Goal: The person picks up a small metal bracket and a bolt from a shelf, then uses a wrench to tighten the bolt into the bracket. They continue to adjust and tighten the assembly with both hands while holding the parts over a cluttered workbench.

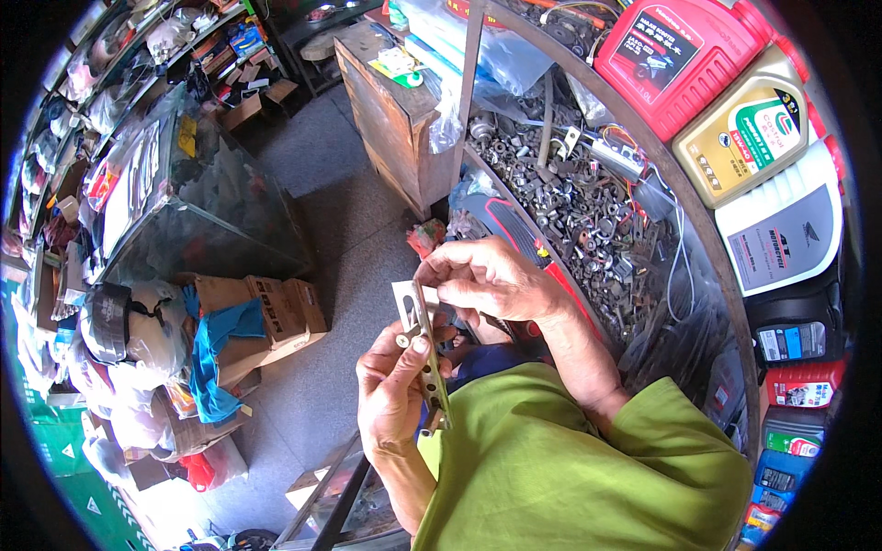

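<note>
Both my hands are raised in front of my green shirt, around a slotted metal bracket [424, 317]. My left hand [390, 390] pinches its lower part between thumb and fingers. A long narrow strip with round holes runs down past that hand. My right hand [496, 280] has its fingers closed at the upper end, by a pale slotted plate. Beside the left thumb shows a small round metal piece [402, 341], perhaps a bolt head. The fingertips of the right hand are partly hidden behind the metal.
To the right, a bin of loose nuts and small metal parts [588, 220] stands behind a curved rail, with oil jugs [744, 138] along it. A wooden cabinet [390, 119] stands ahead. Cardboard boxes [299, 317] and a blue cloth [220, 354] lie left; crowded shelves line the far left.
</note>
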The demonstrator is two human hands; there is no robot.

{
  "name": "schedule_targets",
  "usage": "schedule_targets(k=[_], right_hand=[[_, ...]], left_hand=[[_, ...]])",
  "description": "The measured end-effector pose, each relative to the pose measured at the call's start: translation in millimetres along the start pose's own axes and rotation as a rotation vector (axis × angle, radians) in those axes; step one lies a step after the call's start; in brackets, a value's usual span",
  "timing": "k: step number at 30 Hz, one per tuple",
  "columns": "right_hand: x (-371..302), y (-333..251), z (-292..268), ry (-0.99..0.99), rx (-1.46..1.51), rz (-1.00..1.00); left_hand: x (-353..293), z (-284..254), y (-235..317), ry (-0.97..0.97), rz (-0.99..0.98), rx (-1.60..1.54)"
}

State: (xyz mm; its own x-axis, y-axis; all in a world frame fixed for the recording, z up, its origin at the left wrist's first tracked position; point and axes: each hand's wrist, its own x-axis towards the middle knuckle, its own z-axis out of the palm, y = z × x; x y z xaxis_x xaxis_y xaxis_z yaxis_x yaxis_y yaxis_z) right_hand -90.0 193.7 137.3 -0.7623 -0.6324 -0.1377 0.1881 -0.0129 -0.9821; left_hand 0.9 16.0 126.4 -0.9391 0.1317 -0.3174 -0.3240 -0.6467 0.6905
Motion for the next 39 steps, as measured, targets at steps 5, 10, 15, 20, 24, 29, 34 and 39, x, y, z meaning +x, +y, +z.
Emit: schedule_targets(k=[5,10,15,20,24,29,34,39], right_hand=[[9.7,4.4,2.9,0.030,-0.269,-0.288],[12.4,1.2,2.7,-0.055,-0.197,-0.209],[6.4,22.5,6.1,0.178,-0.185,-0.102],[-24.7,9.4,23.1,0.256,-0.273,-0.180],[-18.6,20.2,22.2,0.221,-0.354,-0.253],[-13.7,16.3,9.0,0.176,-0.306,-0.258],[-9.3,14.2,4.1,0.133,-0.345,-0.262],[-5.0,19.9,6.3,0.173,-0.364,-0.316]], left_hand=[[0.4,-11.2,-4.0,-0.156,-0.074,-0.009],[-0.1,-2.7,-0.9,-0.158,-0.112,-0.146],[5.9,-8.2,-7.8,-0.009,-0.084,-0.150],[9.7,-13.5,-12.0,0.098,-0.031,-0.193],[7.6,-6.3,-8.8,0.053,-0.030,-0.220],[5.8,-6.0,-6.7,0.028,-0.078,-0.299],[6.1,-0.1,-10.0,0.059,-0.087,-0.441],[9.6,-4.8,-17.6,0.064,-0.026,-0.375]])
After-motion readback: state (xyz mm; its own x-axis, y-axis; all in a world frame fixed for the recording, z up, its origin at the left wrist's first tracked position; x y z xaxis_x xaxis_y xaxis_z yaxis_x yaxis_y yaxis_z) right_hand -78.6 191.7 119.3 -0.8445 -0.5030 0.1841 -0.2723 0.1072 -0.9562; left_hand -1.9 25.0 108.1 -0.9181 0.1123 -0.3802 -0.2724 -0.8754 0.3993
